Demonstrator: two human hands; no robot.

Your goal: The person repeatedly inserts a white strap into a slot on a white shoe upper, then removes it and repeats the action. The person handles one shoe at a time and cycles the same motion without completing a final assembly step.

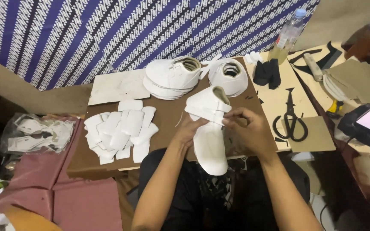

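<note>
White shoe [210, 128]: one, at the board's [163, 122] near edge, pinched by left hand [190, 130] and right hand [247, 130] at its strap. Finished shoes [172, 77]: two stacks behind. Cut white pieces [120, 132]: one pile, left. Scissors [290, 122]: one pair, right. Bare board between.

A single head-worn camera looks steeply down, close over the wearer's lap, onto the brown table [163, 122] (patterned cloth [108, 34] fills the top edge).
</note>
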